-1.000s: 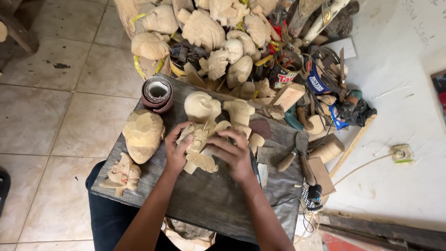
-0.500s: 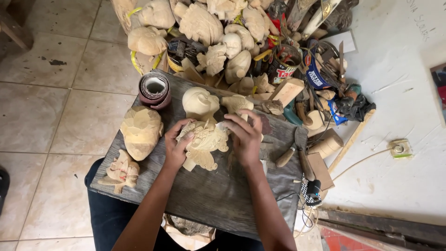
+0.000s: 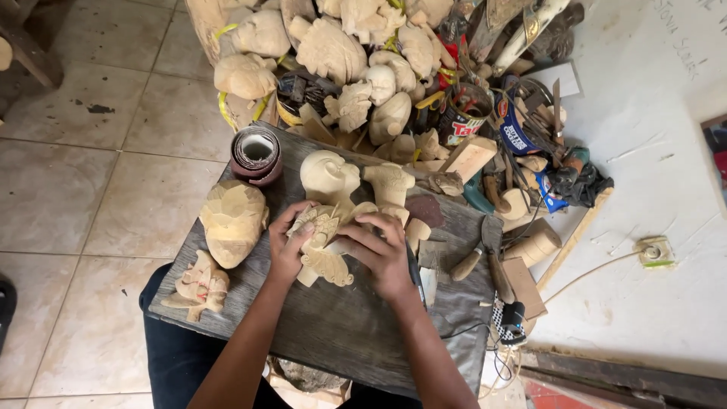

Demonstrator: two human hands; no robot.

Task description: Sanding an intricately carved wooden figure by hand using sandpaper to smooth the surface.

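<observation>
On the dark wooden board across my lap, both hands work one pale carved wooden figure. My left hand curls round its left edge, fingers closed on it, pinning it flat. My right hand lies over its right side, fingers bent and pressing down; I cannot tell whether they hold a scrap of sandpaper. I judge this is the hand-smoothing step on the relief, midway; the next move calls for steady pinning while the right fingers rub along the carved grooves without snapping thin edges.

Counts, near to far: one small carving at the board's near left corner, one mask-like carving beside my left hand, two bust carvings behind the figure, one sandpaper roll, two wood-handled tools at right. Beyond, a heap of unfinished carvings, over ten, exact number unclear.
</observation>
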